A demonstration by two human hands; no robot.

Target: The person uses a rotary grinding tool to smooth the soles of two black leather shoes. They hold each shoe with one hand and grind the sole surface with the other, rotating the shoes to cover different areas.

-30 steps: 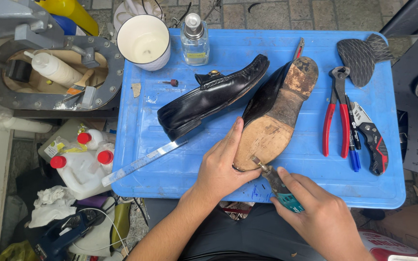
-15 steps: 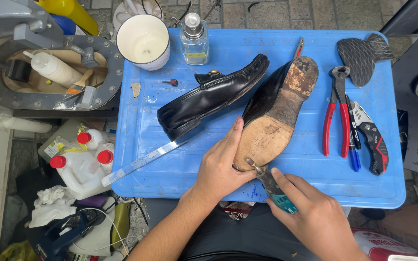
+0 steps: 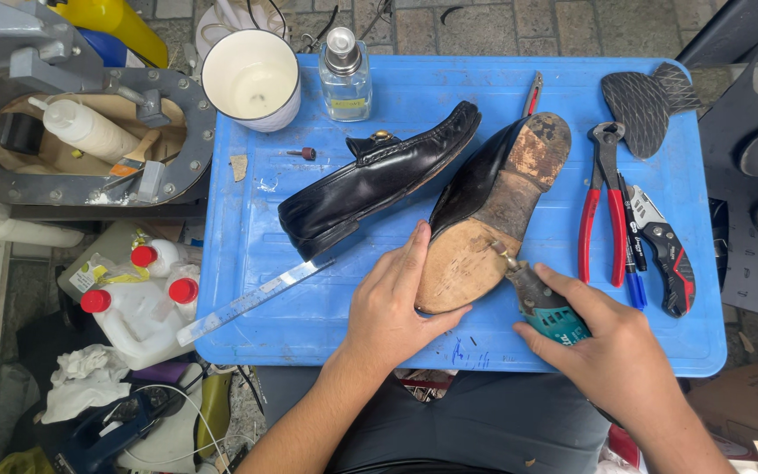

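A black loafer turned sole-up lies on the blue tray table, its worn brown sole facing me. My left hand presses the toe end of that sole. My right hand grips a teal-and-grey rotary tool whose tip touches the middle of the sole. A second black loafer lies upright to the left, resting on a metal ruler.
Red-handled pincers, a blue pen and a red-black folding cutter lie at the right. Black rubber sole pieces sit at the far right corner. A white cup and a clear bottle stand at the back. Red-capped bottles stand at left, below the table.
My right hand has moved the rotary tool up from the sole's near edge onto the middle of the sole. My left hand stays on the toe.
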